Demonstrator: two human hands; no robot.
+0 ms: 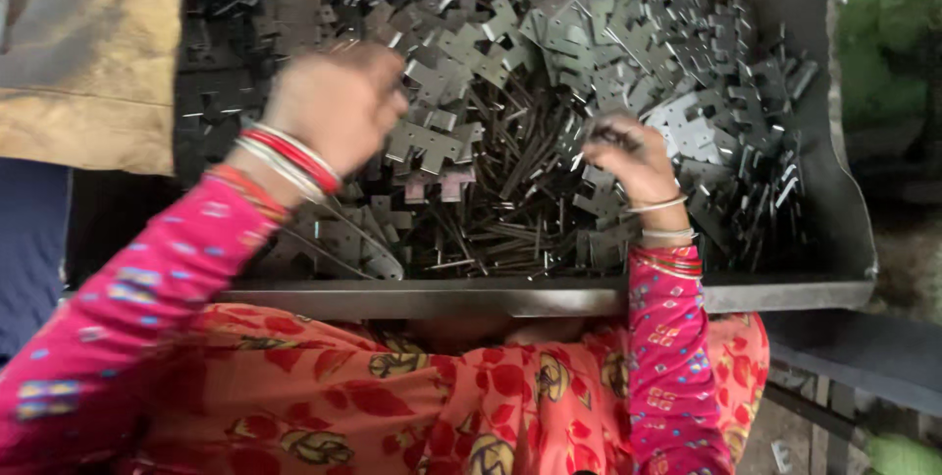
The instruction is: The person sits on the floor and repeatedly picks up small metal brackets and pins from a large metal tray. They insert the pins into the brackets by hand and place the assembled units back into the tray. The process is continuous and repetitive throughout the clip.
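A large metal tray point(549, 295) holds a heap of several flat, dark, cross-shaped metal plates point(510, 63). My left hand point(337, 102) hovers over the left part of the heap, fingers curled and blurred; whether it grips a plate I cannot tell. My right hand point(628, 156) rests on the plates at centre right, its fingertips closed on one dark plate point(613, 134). Both wrists wear bangles, and pink patterned sleeves cover my arms.
A tan cloth or sack point(88, 43) lies at the upper left beside the tray. The tray's right wall point(844, 190) rises steeply. Green blurred shapes point(883, 33) stand at the far right. My red floral clothing point(392, 396) fills the foreground below the tray's front rim.
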